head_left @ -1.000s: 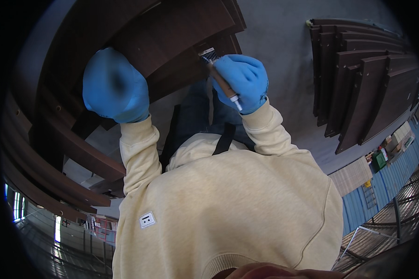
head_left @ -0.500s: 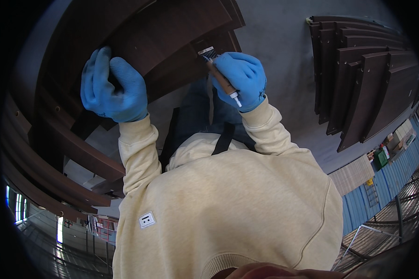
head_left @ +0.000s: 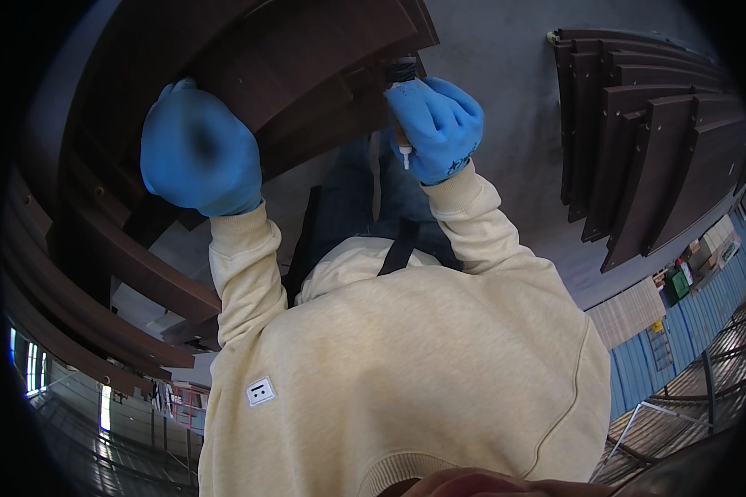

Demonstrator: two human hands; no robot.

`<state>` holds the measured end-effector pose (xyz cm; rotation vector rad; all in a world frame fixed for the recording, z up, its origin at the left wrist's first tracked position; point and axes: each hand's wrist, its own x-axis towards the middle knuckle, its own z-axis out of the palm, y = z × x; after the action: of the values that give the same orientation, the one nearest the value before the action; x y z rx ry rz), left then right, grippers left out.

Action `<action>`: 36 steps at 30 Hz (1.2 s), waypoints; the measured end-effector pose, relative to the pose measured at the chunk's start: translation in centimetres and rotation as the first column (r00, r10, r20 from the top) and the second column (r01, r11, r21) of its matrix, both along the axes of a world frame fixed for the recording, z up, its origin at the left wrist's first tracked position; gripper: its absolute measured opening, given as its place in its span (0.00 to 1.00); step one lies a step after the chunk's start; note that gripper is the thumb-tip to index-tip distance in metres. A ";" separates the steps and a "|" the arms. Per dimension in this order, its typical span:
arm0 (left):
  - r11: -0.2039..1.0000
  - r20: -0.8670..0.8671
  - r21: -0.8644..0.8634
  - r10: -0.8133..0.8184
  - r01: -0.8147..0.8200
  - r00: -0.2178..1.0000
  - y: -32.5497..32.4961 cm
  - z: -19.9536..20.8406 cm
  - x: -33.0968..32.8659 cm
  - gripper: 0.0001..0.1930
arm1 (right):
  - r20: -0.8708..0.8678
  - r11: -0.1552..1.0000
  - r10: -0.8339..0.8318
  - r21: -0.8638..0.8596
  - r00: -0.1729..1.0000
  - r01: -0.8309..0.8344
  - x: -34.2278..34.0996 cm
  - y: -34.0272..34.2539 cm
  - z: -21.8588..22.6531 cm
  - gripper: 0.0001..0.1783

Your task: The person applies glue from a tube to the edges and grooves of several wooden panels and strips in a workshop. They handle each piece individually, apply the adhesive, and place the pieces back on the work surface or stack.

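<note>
My right hand (head_left: 437, 128), in a blue glove, is closed around a slim brown tube (head_left: 399, 137) with a white nozzle (head_left: 405, 157) pointing down toward me. From the same grip a short flat dark-ended tool (head_left: 401, 71) sticks out at the top; its exact kind is unclear. My left hand (head_left: 199, 153), also blue-gloved with a dark smudge, is raised over the left side of a dark brown curved panel (head_left: 307, 62). It looks rounded and blurred, and its fingers are mostly hidden.
More curved brown panels (head_left: 133, 257) are stacked at my left. Another pile of brown panels (head_left: 663, 157) lies on the grey floor (head_left: 506, 91) at the right. Beyond it are a green container (head_left: 678, 286) and a blue corrugated surface (head_left: 688, 323).
My left hand has turned, so its curled fingers and thumb gap no longer show. My right hand has shifted slightly up and right, turning the tube more upright and the tool's end upward.
</note>
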<state>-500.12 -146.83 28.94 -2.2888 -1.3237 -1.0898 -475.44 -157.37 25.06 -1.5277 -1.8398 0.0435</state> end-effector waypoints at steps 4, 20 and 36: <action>1.000 0.020 0.010 -0.016 0.016 1.000 0.1 0.0 0.2 0.05 | -0.014 1.000 0.022 -0.004 1.000 -0.023 -0.7 0.0 -0.8 0.15; 1.000 -0.019 0.030 -0.002 0.003 1.000 -0.1 0.0 0.3 0.04 | 0.115 0.999 -0.031 0.022 0.993 0.029 -1.1 -0.6 -2.9 0.13; 0.994 -0.020 -0.090 0.054 -0.055 0.998 -1.0 0.6 0.5 0.06 | 0.023 1.000 -0.030 0.008 0.999 0.030 0.0 0.2 0.7 0.12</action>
<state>-499.64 -147.82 29.55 -2.3060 -1.4481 -1.0098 -475.39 -157.13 25.72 -1.5566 -1.8328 0.0041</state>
